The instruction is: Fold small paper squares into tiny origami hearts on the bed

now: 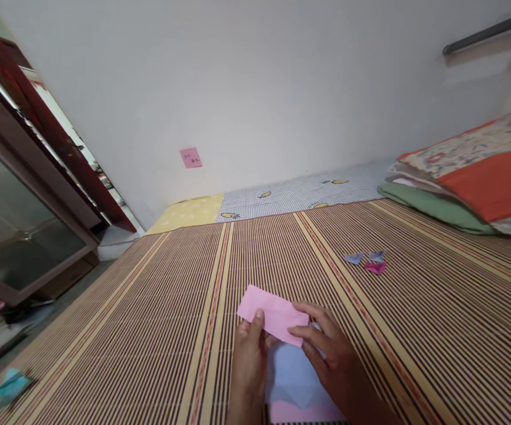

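Note:
A pink sheet of paper (275,314), folded into a long rectangle, is held up between my two hands. My left hand (251,348) grips its lower left part, with the thumb pressed on the front face. At the right end, my right hand (328,345) has its fingers around the paper's edge, the index finger resting on the face. Below my hands lie a light blue paper (293,375) and, under it, a pink paper (304,411), both partly covered by my hands and wrists.
Small folded paper pieces (374,267) lie on the striped mat (264,248) to the right. A teal folded paper (10,386) sits at the far left edge. Folded bedding (490,183) is stacked at right. A pink note (191,157) is on the white wall (255,88).

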Demonstrator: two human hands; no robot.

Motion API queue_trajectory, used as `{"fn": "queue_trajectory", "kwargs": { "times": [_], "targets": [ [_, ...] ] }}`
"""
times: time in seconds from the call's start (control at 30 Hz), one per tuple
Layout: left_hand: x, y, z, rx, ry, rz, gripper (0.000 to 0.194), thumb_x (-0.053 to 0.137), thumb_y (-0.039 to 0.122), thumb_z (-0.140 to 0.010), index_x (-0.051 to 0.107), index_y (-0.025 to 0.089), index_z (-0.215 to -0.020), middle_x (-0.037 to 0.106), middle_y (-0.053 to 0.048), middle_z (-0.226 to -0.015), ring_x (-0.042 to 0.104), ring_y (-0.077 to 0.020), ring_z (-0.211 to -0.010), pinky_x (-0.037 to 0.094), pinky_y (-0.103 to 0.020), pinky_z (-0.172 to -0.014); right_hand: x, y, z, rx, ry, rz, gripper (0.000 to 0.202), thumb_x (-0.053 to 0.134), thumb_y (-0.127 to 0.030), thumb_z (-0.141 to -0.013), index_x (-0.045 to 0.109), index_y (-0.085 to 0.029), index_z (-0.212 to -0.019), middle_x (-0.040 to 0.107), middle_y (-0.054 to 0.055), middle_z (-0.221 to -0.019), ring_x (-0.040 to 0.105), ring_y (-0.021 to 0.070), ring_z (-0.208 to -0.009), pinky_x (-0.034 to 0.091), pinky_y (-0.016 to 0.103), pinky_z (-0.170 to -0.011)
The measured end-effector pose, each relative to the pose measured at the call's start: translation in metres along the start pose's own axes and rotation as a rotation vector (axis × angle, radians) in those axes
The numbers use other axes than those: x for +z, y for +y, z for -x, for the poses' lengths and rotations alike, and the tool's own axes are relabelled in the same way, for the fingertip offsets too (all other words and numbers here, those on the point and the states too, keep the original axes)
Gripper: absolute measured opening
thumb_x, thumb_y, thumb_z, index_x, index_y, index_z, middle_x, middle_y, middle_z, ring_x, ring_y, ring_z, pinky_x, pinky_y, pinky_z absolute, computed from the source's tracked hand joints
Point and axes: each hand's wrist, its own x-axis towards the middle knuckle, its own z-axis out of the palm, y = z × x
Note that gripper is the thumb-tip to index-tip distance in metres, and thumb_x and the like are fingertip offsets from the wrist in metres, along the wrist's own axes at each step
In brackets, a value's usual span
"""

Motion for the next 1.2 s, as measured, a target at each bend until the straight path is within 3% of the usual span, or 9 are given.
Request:
{"fn": "queue_trajectory", "kwargs": {
  "times": [0.23, 0.47, 0.57, 0.73, 0.87, 0.97, 1.1, 1.2],
  "targets": [
    [0.001, 0.0, 0.003, -0.059, -0.085, 0.055, 0.034, 0.082, 0.034, -0.081, 0.076, 0.011, -0.105, 0.08, -0.017, -0.106, 0.074, -0.0317, -0.106, 0.056, -0.044, -0.097, 0.003, 0.004, 0.002, 0.014, 0.056, 0.003, 0.043, 0.042, -0.001, -0.089, 0.067, -0.025, -0.115, 0.059, 0.01, -0.132, 0.058, 0.0259, -0.123, 0.053, 0.045, -0.098],
    [0.002, 0.001, 0.003, -0.043, -0.104, 0.065, 0.042, 0.083, 0.043, -0.078, 0.076, 0.01, -0.102, 0.08, -0.017, -0.102, 0.075, -0.0319, -0.1, 0.057, -0.045, -0.094, -0.003, 0.001, 0.001, 0.268, 0.152, -0.23, 0.026, 0.047, -0.02, -0.1, 0.072, -0.027, -0.105, 0.07, 0.007, -0.12, 0.067, 0.0234, -0.115, 0.057, 0.034, -0.092],
    [0.003, 0.0, 0.003, -0.041, -0.102, 0.028, 0.04, 0.083, 0.044, -0.079, 0.077, 0.009, -0.098, 0.08, -0.017, -0.098, 0.075, -0.031, -0.098, 0.058, -0.041, -0.09, -0.004, 0.001, 0.003, 0.47, 0.171, -0.432, 0.022, 0.056, -0.032, -0.098, 0.07, -0.024, -0.112, 0.075, 0.009, -0.114, 0.072, 0.0252, -0.107, 0.06, 0.033, -0.087],
    [0.001, -0.005, 0.002, -0.054, -0.125, -0.002, 0.033, 0.081, 0.04, -0.082, 0.077, 0.011, -0.097, 0.08, -0.012, -0.09, 0.073, -0.0217, -0.081, 0.056, -0.03, -0.075, 0.002, 0.011, 0.005, 0.736, 0.213, -0.706, 0.04, 0.076, -0.04, -0.084, 0.066, -0.02, -0.118, 0.078, 0.013, -0.109, 0.076, 0.0274, -0.098, 0.063, 0.033, -0.08],
    [-0.006, -0.008, 0.0, -0.03, -0.119, -0.104, 0.033, 0.084, 0.042, -0.077, 0.076, 0.012, -0.087, 0.074, -0.005, -0.073, 0.06, -0.0121, -0.057, 0.047, -0.023, -0.058, 0.002, 0.014, 0.0, 0.804, 0.235, -0.794, 0.036, 0.082, -0.037, -0.077, 0.071, -0.018, -0.106, 0.08, 0.013, -0.102, 0.077, 0.0276, -0.095, 0.063, 0.033, -0.079],
    [-0.008, -0.008, -0.001, -0.006, -0.156, -0.283, 0.035, 0.09, 0.038, -0.069, 0.076, 0.011, -0.085, 0.07, -0.003, -0.063, 0.051, -0.0091, -0.051, 0.037, -0.02, -0.051, 0.002, 0.012, -0.002, 0.835, 0.307, -0.818, 0.037, 0.083, -0.039, -0.075, 0.072, -0.018, -0.103, 0.08, 0.012, -0.097, 0.077, 0.0279, -0.092, 0.062, 0.031, -0.074],
    [-0.004, -0.008, 0.0, -0.017, -0.164, -0.332, 0.036, 0.081, 0.044, -0.079, 0.066, 0.013, -0.07, 0.064, -0.002, -0.046, 0.04, -0.006, -0.038, 0.024, -0.019, -0.043, 0.003, 0.009, -0.004, 0.856, 0.359, -0.807, 0.038, 0.082, -0.041, -0.075, 0.072, -0.018, -0.103, 0.079, 0.011, -0.096, 0.076, 0.0278, -0.093, 0.06, 0.03, -0.072],
    [-0.001, -0.008, 0.001, -0.033, -0.156, -0.263, 0.04, 0.081, 0.048, -0.078, 0.06, 0.015, -0.068, 0.071, -0.008, -0.051, 0.049, -0.0078, -0.036, 0.029, -0.017, -0.041, 0.001, 0.009, -0.005, 0.861, 0.329, -0.805, 0.038, 0.084, -0.04, -0.072, 0.072, -0.017, -0.099, 0.079, 0.011, -0.093, 0.076, 0.0279, -0.09, 0.06, 0.03, -0.072]
  ]
}}
